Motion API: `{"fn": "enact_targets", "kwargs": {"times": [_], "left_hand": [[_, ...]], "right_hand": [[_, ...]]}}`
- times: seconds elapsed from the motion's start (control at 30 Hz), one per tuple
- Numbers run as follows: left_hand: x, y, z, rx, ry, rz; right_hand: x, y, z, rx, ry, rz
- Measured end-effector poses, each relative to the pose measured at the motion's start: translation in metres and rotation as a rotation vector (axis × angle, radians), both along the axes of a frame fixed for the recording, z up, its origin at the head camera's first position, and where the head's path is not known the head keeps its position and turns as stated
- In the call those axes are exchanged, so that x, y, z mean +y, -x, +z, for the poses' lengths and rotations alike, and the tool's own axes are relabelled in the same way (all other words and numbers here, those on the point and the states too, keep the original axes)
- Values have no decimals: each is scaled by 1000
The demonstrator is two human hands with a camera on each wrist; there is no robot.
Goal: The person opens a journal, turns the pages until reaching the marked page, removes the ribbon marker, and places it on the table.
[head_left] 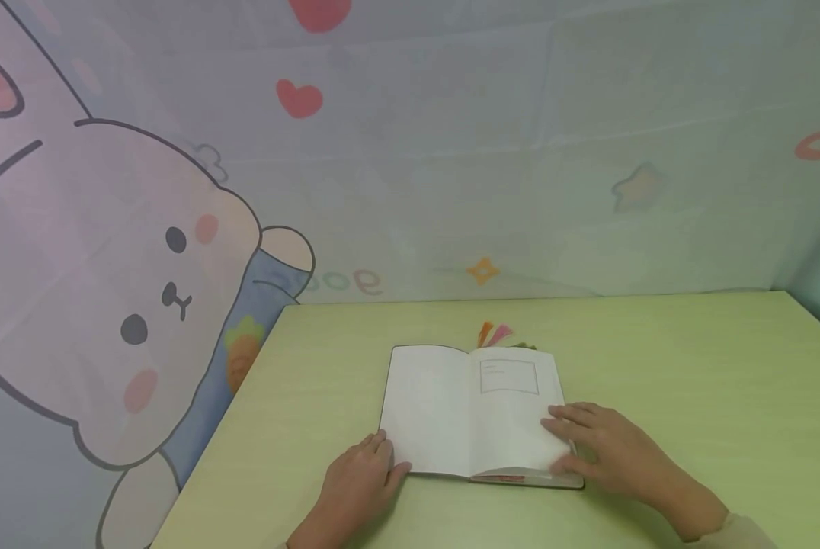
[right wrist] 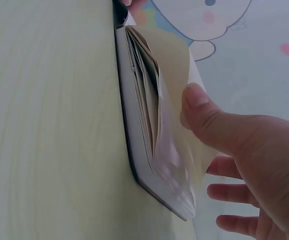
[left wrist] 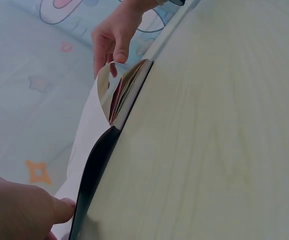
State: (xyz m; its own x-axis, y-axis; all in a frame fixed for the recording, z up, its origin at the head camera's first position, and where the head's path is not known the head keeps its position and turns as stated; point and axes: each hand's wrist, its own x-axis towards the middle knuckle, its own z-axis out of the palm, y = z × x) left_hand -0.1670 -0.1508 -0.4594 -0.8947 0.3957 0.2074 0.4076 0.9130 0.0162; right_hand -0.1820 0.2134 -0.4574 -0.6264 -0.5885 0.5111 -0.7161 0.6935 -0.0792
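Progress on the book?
Done: the book lies open on the table, left hand at its lower left corner. In hand: the right hand holds the right-hand page by its edge, curled up off the pages beneath. Remaining: probably laying that page over; it's not yet turned. How many more can't be told.

White pages (head_left: pixel 427 412) showed against a pale yellow-green worktop (head_left: pixel 684 381)
A thin grey rectangle (head_left: pixel 509 377) marked one page (head_left: pixel 509 431) of the black-covered notebook (head_left: pixel 472 415); the tassels (head_left: pixel 501 334) were orange, pink and green. Faint grain streaked the worktop; red hearts (head_left: pixel 300 99) and a pale rabbit (head_left: pixel 108 282) patterned the grey-blue backdrop (head_left: pixel 437 191).
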Motion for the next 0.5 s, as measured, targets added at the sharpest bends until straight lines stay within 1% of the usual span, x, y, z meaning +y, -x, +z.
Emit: {"fn": "enact_targets", "kwargs": {"times": [0.1,0.2,0.37,0.5], "left_hand": [[0,0,0,10,9,0],[0,0,0,15,19,2],[0,-1,0,7,22,6],[0,-2,1,-7,14,8]], "right_hand": [[-2,0,2,60,12,7],[-5,-1,4,119,45,15],[-14,-2,9,182,127,46],[-23,-2,14,246,208,93]]}}
